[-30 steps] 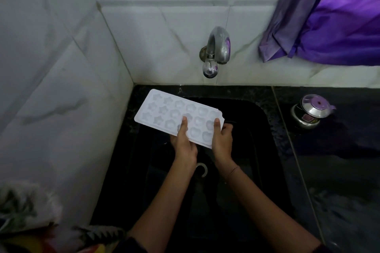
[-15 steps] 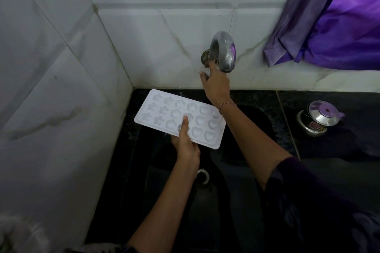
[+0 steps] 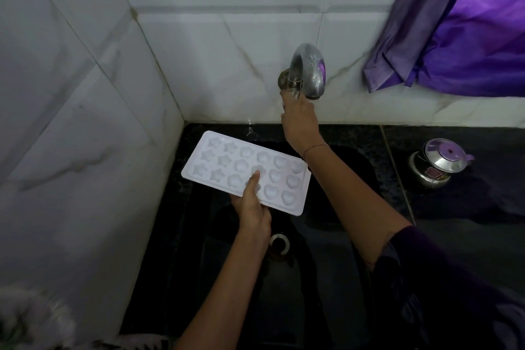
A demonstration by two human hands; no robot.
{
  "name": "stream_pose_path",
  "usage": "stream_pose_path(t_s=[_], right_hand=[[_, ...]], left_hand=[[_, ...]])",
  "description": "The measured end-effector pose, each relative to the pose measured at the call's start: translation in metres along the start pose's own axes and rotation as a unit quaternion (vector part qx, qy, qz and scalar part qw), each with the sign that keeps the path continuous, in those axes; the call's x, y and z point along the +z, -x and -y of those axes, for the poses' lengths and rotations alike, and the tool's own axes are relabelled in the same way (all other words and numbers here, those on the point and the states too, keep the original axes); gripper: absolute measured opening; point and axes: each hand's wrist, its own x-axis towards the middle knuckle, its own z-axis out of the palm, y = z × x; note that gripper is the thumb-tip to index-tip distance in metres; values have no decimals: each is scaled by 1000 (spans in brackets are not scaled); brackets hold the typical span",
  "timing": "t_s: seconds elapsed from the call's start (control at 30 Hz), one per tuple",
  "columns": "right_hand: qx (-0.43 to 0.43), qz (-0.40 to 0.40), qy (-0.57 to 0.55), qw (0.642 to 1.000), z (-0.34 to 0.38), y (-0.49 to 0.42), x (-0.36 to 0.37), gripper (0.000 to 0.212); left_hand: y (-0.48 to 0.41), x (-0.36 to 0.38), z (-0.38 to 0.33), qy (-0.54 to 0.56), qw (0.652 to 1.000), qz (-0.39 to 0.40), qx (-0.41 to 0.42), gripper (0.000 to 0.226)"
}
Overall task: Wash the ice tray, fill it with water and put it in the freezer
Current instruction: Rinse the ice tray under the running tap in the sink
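A white ice tray (image 3: 227, 165) with star and heart shaped cells is held level over the black sink (image 3: 335, 236). My left hand (image 3: 252, 207) grips its near long edge, thumb on top among the cells. My right hand (image 3: 299, 119) is raised to the steel tap (image 3: 309, 71) on the back wall, fingers curled round the part under the spout. The tap's handle is hidden by that hand. No water stream is visible.
White marble tiles close in the left and back. A steel drain ring (image 3: 279, 243) sits in the sink bottom. A small steel lidded pot (image 3: 437, 163) stands on the black counter at right. Purple cloth (image 3: 460, 25) hangs at upper right.
My right hand let go of the tray's right end and rose to the tap, where it stays. The left hand keeps the tray in the same place.
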Motion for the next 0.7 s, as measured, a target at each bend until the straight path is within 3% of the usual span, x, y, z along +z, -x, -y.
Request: stream_pose_path(t_s=[0.07, 0.1, 0.2, 0.27, 0.37, 0.5, 0.63, 0.7], right_hand=[[-37, -67, 28, 997, 5, 24, -10, 48], [-28, -56, 31, 998, 7, 36, -15, 50], [-3, -6, 16, 1000, 5, 59, -27, 56], [43, 40, -52, 997, 1, 66, -38, 49], [118, 137, -133, 974, -9, 72, -50, 29], [157, 207, -226, 939, -17, 90, -54, 22], [188, 191, -264, 927, -21, 108, -46, 19], [172, 162, -238, 942, -24, 118, -39, 19]], left_hand=[[-1, -5, 0, 7, 1000, 1, -9, 54], [0, -6, 0, 10, 1000, 2, -14, 53], [2, -7, 0, 16, 1000, -6, -15, 48], [2, -4, 0, 20, 1000, -7, -6, 47], [1, -1, 0, 18, 1000, -4, 3, 47], [3, -3, 2, 17, 1000, -3, 6, 45], [3, -10, 4, 18, 1000, -16, 1, 50], [3, -13, 3, 15, 1000, -15, 6, 53]])
